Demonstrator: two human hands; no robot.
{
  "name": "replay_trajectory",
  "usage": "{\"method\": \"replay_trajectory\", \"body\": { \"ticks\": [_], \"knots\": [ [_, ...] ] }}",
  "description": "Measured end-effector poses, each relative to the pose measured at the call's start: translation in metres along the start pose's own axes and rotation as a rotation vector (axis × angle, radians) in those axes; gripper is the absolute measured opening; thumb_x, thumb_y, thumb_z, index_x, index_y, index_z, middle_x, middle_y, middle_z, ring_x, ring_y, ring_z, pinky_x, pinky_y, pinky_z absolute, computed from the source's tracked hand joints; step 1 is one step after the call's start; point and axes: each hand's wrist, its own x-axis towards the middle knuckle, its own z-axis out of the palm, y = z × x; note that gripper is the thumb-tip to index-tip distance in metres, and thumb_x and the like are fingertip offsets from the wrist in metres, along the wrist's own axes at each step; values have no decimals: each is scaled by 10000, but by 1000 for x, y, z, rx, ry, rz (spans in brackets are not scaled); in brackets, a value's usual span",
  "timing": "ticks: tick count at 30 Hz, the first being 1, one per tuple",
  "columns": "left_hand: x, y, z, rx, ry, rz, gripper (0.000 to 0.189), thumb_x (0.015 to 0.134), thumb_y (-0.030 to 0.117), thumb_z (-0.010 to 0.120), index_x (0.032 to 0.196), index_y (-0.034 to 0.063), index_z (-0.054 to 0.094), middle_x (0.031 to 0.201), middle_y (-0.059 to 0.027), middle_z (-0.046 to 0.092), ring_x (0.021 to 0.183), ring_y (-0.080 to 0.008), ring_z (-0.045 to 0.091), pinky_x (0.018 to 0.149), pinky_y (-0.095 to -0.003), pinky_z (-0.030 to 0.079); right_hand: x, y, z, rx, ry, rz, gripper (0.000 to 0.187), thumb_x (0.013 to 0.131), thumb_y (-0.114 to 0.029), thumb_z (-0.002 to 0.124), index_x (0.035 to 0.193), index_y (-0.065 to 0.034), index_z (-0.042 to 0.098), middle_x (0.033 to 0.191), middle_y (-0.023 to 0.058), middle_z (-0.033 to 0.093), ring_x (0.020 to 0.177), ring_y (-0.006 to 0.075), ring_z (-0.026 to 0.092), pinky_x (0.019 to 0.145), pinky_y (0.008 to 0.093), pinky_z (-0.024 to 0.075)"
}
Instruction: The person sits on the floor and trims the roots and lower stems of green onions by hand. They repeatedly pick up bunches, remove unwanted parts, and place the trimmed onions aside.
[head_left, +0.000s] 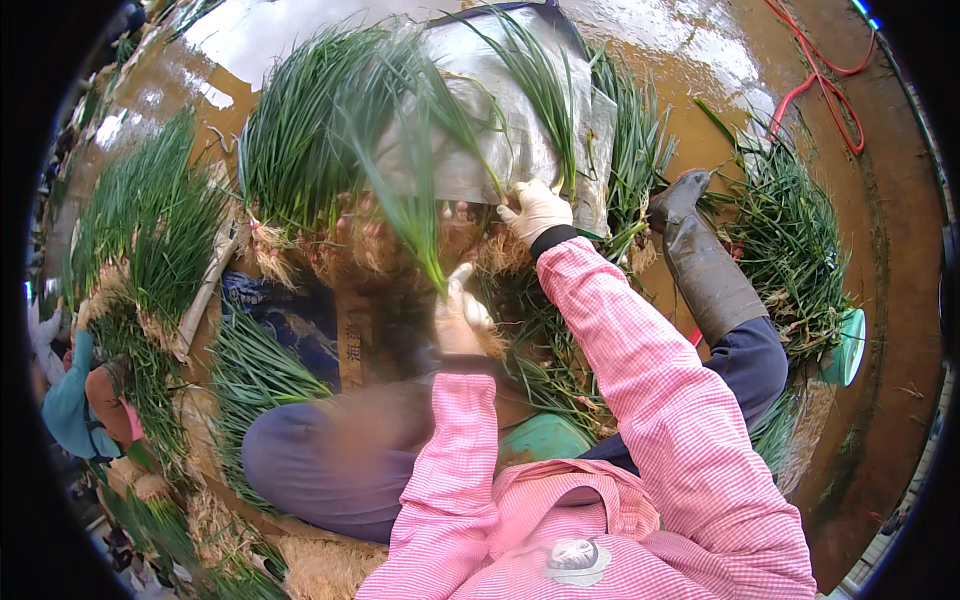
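My left hand (459, 319), gloved in white at least over the fingers, grips a small bunch of spring onions (420, 232). Their green leaves fan up and away, slightly blurred, while white bulbs (474, 309) and stringy roots show beside the fingers. Ahead and to the right, my white-gloved right hand (538, 210) has thumb and fingers closed on a spring onion stalk (491, 178). It rests at the near edge of a silvery plastic sheet (480, 142). More leaves (551, 105) lie on that sheet behind the hand.
A large row of spring onions (307, 142) stands left of the sheet. Loose greens (784, 240) are heaped at right by my muddy boot (694, 247) and a green tub (847, 349). Red hose (814, 79) crosses wet ground. Another person's sleeve (71, 409) appears far left.
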Motion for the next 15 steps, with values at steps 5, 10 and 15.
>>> {"method": "replay_trajectory", "body": {
  "ticks": [5, 10, 15],
  "knots": [
    [3, 15, 6, 166, 23, -11, 373, 974, 267, 549, 1269, 41, 578, 513, 74, 376, 450, -38, 359, 454, -212, 365, -77, -10, -12, 322, 65, -293, 194, 886, -302, 638, 924, -112, 626, 828, 86, 662, 677, 240, 651, 632, 346, 526],
    [-3, -7, 1, 494, 16, -291, 225, 931, 256, 619, 1028, 67, 692, 710, 28, 587, 590, -65, 504, 544, -208, 412, -162, 1, -24, 351, -89, -223, 260, 908, -322, 616, 1048, -103, 641, 879, 125, 673, 773, 259, 686, 698, 340, 551],
    [-3, -37, -8, 447, -180, -250, 363, 952, 394, 554, 859, 62, 670, 771, -46, 673, 634, -117, 585, 599, -269, 446, -72, 5, 5, 802, -353, -27, 451, 905, -376, 641, 1141, 8, 621, 1050, 144, 691, 1001, 253, 654, 879, 342, 501]
  ]
}}
